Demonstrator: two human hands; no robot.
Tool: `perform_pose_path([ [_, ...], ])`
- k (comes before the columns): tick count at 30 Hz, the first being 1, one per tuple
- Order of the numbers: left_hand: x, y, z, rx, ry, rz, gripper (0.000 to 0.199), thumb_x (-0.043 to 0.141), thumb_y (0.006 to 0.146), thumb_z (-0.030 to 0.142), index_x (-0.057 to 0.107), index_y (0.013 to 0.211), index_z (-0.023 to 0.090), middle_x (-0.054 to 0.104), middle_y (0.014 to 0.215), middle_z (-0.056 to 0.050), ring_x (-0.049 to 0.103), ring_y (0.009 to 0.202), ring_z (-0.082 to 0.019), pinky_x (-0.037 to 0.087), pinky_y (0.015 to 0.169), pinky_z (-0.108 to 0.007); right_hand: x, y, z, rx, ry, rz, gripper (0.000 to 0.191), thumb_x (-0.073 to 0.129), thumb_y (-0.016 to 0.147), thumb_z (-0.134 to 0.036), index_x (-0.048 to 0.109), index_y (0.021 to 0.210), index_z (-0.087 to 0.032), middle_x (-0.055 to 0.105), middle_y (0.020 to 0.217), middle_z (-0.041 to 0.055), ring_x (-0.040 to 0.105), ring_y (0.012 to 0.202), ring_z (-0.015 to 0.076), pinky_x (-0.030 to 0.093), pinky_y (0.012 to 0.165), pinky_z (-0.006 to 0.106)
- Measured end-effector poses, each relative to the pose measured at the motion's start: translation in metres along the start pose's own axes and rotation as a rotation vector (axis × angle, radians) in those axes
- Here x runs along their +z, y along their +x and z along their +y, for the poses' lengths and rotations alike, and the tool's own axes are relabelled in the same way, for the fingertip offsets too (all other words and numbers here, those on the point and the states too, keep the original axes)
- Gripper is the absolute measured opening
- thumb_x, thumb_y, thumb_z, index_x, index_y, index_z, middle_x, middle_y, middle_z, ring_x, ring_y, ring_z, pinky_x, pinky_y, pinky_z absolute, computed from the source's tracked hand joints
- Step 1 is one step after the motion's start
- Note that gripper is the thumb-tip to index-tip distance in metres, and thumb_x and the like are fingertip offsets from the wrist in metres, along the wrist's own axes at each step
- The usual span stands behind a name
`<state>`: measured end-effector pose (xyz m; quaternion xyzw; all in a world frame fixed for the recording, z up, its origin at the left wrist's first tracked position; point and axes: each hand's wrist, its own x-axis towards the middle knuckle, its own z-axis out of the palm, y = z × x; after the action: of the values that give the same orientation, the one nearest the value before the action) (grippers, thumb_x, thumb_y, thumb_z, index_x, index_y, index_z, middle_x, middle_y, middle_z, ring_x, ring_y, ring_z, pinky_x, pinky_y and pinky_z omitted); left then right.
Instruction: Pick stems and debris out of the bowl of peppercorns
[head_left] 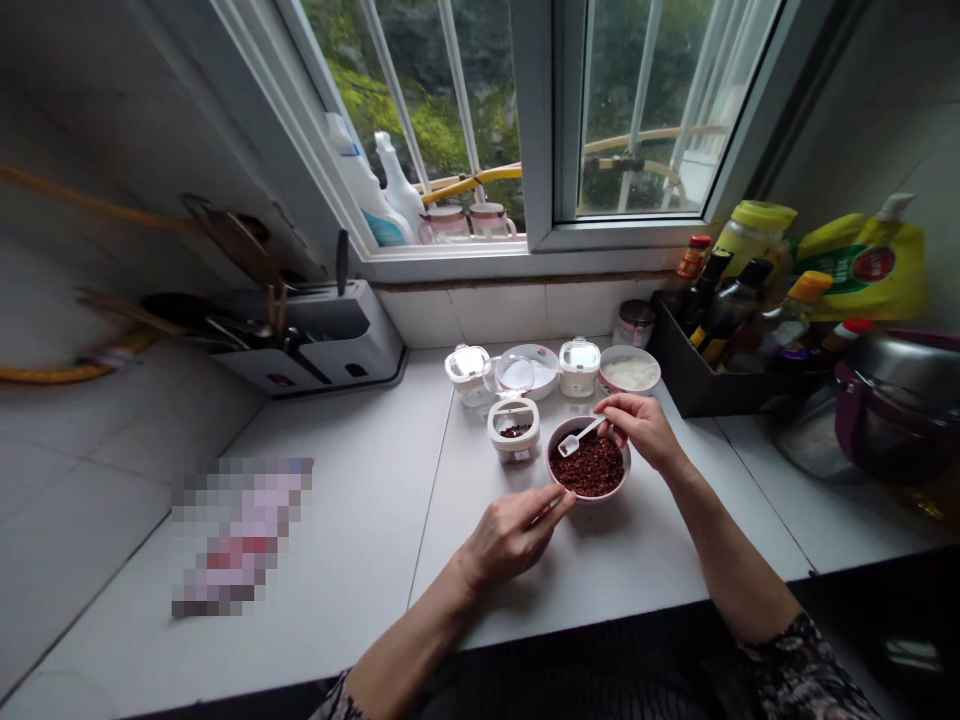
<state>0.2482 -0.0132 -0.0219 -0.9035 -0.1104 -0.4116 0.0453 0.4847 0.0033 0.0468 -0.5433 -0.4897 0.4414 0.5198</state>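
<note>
Right hand (641, 430) pinches a small white spoon (581, 437) in the pink-rimmed bowl (592, 499) of dark red flakes (586, 468), center frame; half-open left hand (514, 537) at rim, empty; best keep bowl steady, spoon low.

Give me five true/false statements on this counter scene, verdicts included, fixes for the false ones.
The right hand holds a small white spoon. True.
The left hand grips the small spice jar. False: it is at the bowl's rim, apart from the jar.
The pink-rimmed bowl holds white paste. False: it holds dark red flakes.
The knife block stands right of the window. False: it stands left of it.
Two plastic bottles stand on the windowsill. True.
</note>
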Motion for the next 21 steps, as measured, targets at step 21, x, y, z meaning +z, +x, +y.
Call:
perform_pose_path([
  [21,0.0,0.004,0.0,0.005,0.03,0.045,0.043,0.042,0.093,0.005,0.05,0.134,0.012,0.07,0.103,-0.012,0.067,0.069,-0.014,0.057,0.059,-0.024,0.041,-0.018,0.006,-0.865,-0.646,-0.069,0.031,0.044,0.09,-0.011,0.071,0.103,-0.019,0.076,0.096,0.0095,0.071,0.087,0.0213,0.053,0.08,0.036],
])
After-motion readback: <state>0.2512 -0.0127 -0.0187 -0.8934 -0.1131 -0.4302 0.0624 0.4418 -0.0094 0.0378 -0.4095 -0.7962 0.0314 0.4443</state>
